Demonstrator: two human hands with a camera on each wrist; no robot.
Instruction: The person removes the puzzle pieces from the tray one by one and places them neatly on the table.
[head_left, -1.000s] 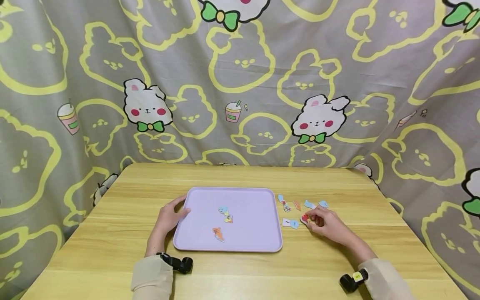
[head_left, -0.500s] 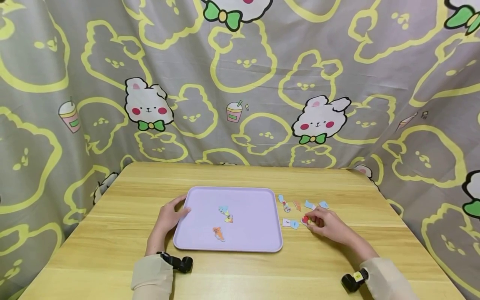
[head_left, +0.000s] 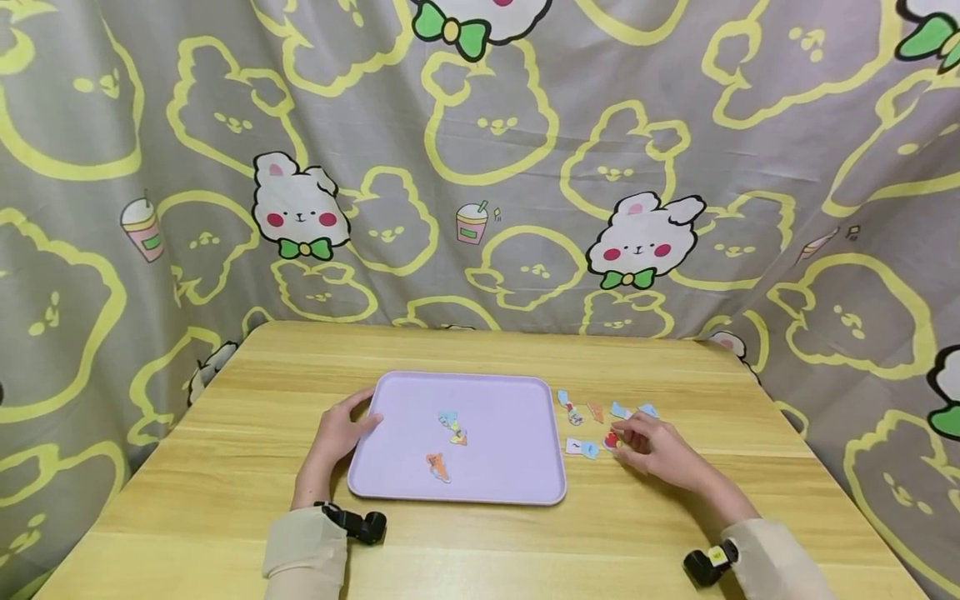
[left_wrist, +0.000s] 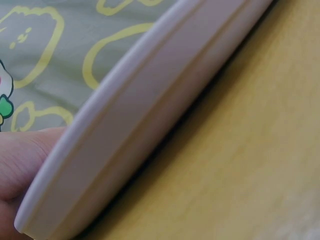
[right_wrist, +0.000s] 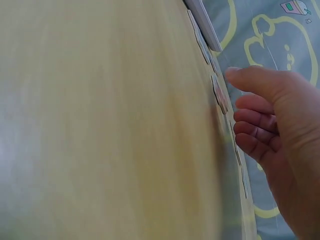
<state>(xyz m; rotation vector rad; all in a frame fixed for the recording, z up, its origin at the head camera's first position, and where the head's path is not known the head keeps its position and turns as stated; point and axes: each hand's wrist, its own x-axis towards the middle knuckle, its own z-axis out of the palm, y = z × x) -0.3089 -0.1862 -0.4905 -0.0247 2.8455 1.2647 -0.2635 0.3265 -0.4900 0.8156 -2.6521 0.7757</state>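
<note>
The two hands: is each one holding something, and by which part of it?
The left hand holds the tray by its left rim. The right hand is at the red piece; whether it grips it cannot be told.

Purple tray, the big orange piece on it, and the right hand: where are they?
Purple tray [head_left: 513,446]: head view, bare part of its floor.
Orange piece [head_left: 437,464]: head view, middle of its orange area.
Right hand [head_left: 656,448]: head view, back of the hand.

Left wrist view: tray [left_wrist: 135,100] cut off. Printed pieces [head_left: 582,447]: details too small.
</note>
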